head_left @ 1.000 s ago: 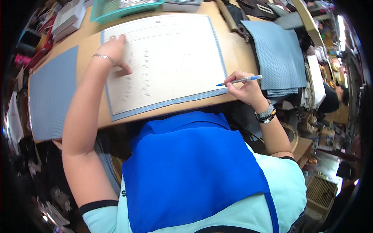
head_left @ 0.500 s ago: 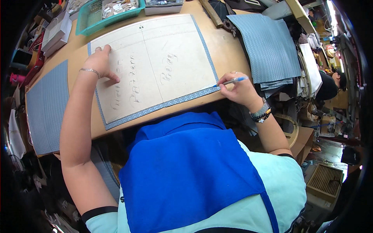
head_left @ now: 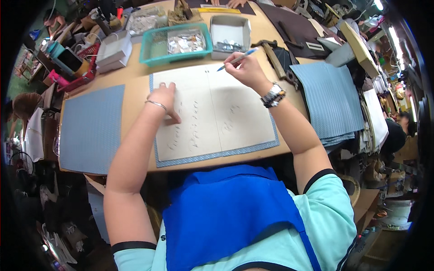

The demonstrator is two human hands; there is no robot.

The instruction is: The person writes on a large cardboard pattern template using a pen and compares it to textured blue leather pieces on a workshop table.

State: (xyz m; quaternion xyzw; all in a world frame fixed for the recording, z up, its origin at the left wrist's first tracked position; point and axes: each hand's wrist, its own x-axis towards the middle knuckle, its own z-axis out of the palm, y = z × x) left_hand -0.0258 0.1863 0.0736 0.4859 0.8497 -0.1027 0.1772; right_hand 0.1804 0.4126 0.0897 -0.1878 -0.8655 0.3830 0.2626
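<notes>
A cream pattern card (head_left: pixel 199 128) with handwriting and a ruled line lies on a blue woven-patterned sheet (head_left: pixel 226 157), whose border shows along the sides and the near edge. My left hand (head_left: pixel 163 100) presses on the card's left part, fingers and thumb spread. Over the card's far edge, right of the ruled line, my right hand (head_left: pixel 246 70) grips a blue-and-clear pen (head_left: pixel 249 53), its tip pointing down and left. Whether the tip touches the card I cannot tell.
Beyond the card stand a teal basket (head_left: pixel 145 53) of small pieces and a white box (head_left: pixel 230 28) with metal bits. Blue sheets lie left (head_left: pixel 92 126) and stacked right (head_left: pixel 327 97). A hammer (head_left: pixel 274 61) rests far right. Another person's hands (head_left: pixel 236 3) show at the far edge.
My right hand has lifted the pen from the near right corner and carried it to the card's far edge. My left hand stays on the card. The view has shifted, showing more of the far table.
</notes>
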